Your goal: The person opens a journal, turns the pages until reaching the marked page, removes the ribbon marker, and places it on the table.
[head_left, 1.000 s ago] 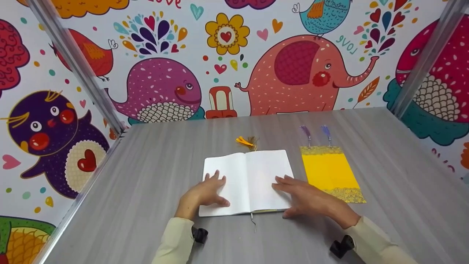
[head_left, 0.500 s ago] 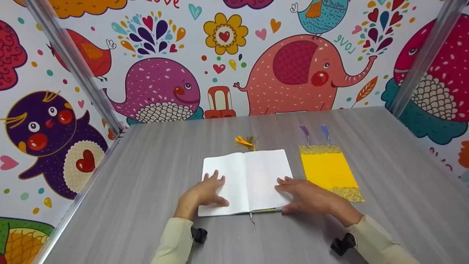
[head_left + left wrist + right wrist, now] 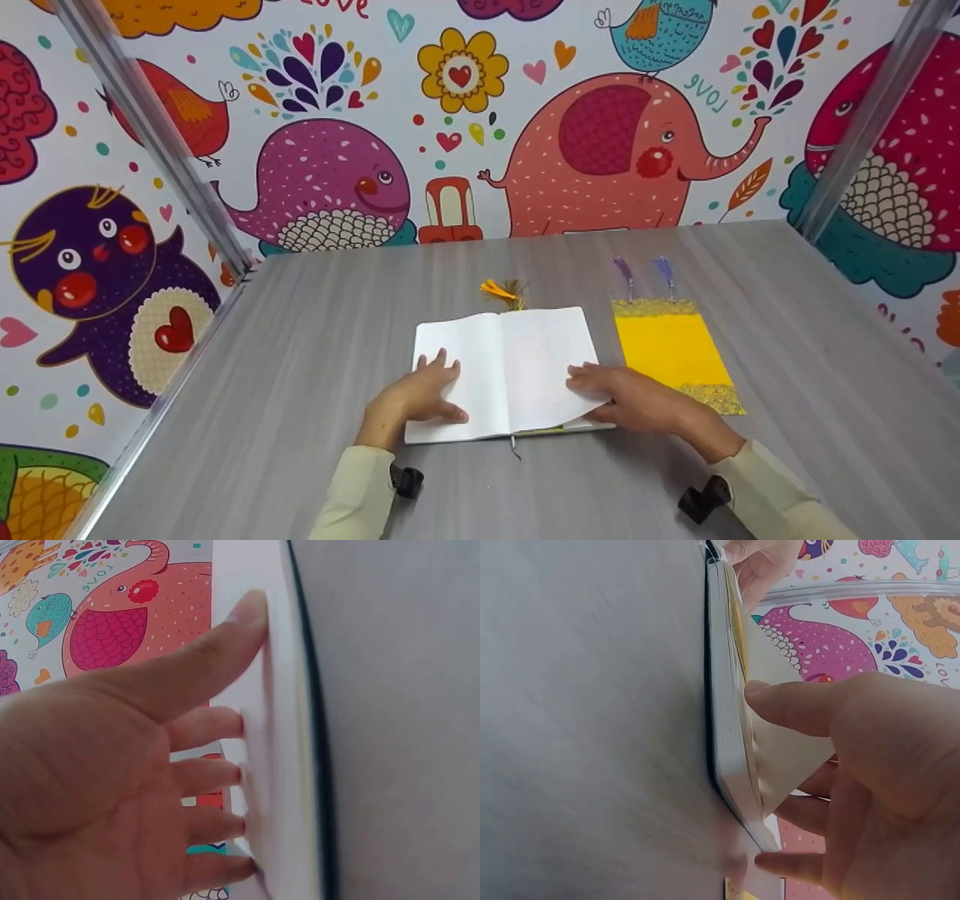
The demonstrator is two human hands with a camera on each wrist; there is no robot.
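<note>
While left hand (image 3: 417,396) presses flat, fingers straight, on left page of open notebook (image 3: 504,371), right hand (image 3: 637,401) pinches near right corner of top right page (image 3: 780,742), thumb under, fingers on top. Judged progress: page lift begun, corner raised off stack, rest of leaf flat; turn itself not yet done. Notebook lies on grey table (image 3: 300,360) between both hands. Yellow bookmark (image 3: 675,352) just beyond right hand's knuckles; orange tassel (image 3: 501,289) past notebook's far edge. No containers in view.

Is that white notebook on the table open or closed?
Open. The notebook lies spread flat, both blank pages up; the left hand presses the left page, and the right hand lifts the right page's lower corner.
</note>
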